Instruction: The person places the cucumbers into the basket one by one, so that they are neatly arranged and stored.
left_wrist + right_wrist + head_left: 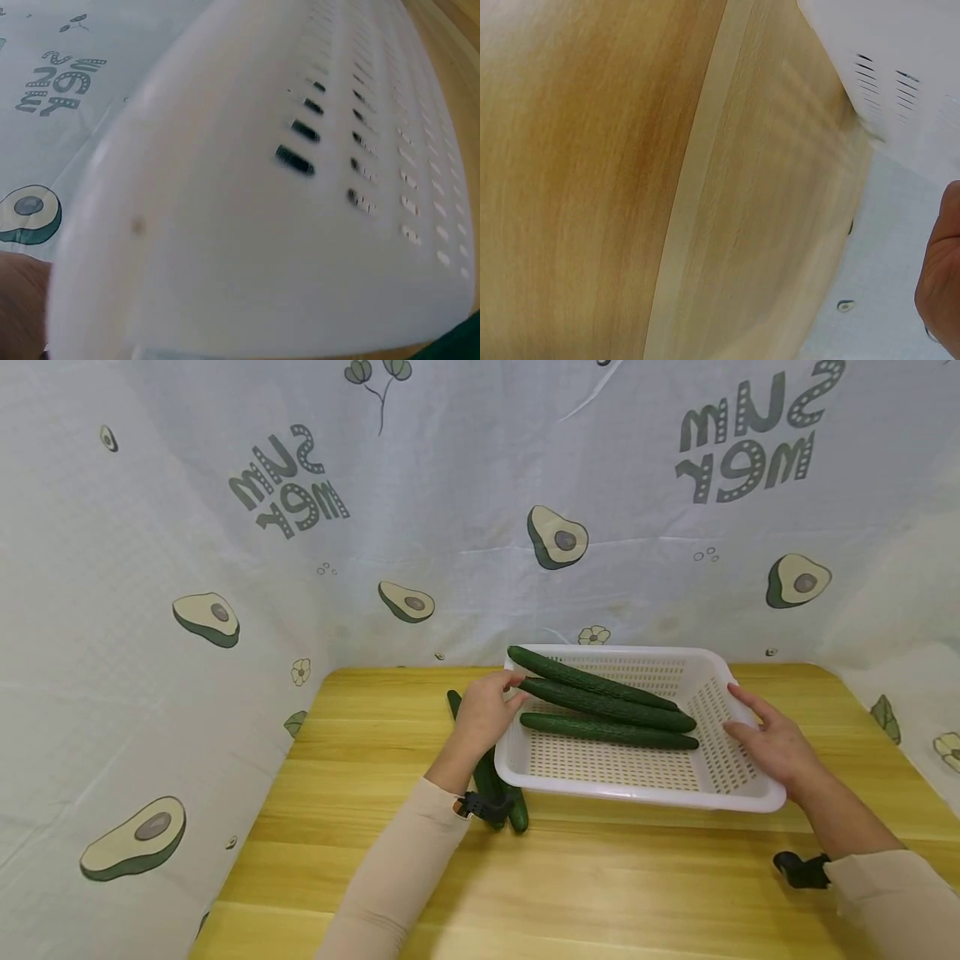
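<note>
A white plastic basket (600, 787) with slotted walls holds three long green cucumbers (609, 732) lying side by side. At its left rim, my left hand (482, 714) grips the edge with thumb and fingers, right by the cucumbers' ends. My right hand (780, 750) holds the opposite rim, fingers over the top edge. In the left wrist view the basket's outer wall (225, 247) fills most of the picture, with dark green showing through some slots. More cucumbers (486, 779) lie on the table under my left forearm, partly covered by the basket and arm.
The wooden table (600, 877) ends at a pale curtain (465, 485) printed with avocados, which hangs behind and along both sides. The basket stands near the table's back edge. A black strap device (487, 807) sits on my left wrist, another (802, 870) on the right.
</note>
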`<state>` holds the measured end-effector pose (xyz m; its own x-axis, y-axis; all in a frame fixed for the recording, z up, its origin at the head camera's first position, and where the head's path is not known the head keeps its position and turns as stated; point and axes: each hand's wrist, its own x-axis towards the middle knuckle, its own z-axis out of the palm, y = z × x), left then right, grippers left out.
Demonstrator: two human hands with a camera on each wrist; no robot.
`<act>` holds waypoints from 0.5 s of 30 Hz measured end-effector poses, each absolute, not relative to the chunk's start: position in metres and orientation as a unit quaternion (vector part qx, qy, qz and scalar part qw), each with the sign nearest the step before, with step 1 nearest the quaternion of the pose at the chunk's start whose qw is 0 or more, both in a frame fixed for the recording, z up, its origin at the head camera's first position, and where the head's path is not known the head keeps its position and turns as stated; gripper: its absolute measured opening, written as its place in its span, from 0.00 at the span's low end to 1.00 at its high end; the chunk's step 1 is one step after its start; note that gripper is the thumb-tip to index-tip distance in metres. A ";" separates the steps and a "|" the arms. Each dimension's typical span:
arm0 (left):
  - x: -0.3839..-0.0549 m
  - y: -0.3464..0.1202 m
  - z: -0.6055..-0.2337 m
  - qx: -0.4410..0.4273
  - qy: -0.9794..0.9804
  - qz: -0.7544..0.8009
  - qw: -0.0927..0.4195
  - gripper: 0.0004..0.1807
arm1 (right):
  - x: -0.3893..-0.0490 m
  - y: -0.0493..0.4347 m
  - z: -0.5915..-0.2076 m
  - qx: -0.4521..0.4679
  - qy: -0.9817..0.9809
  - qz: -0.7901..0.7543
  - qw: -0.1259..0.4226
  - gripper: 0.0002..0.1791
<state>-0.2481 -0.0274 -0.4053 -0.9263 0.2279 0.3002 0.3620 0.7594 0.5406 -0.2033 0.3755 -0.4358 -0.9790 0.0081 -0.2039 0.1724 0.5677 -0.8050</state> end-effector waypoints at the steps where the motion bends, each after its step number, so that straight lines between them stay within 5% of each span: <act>1: -0.248 -0.031 -0.406 -0.155 -0.930 -0.311 0.116 0.17 | -0.203 0.375 -0.435 0.052 0.882 -0.461 0.090 0.38; 15: -0.233 -0.088 -0.439 -0.076 -0.918 -0.351 0.170 0.19 | -0.203 0.375 -0.435 0.052 0.886 -0.452 0.090 0.39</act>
<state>-0.2326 -0.0885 -0.4389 -0.9304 0.0200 0.3660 0.2591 0.7422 0.6180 -0.2029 0.3750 -0.4346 -0.9783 0.0102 -0.2069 0.1735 0.5860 -0.7915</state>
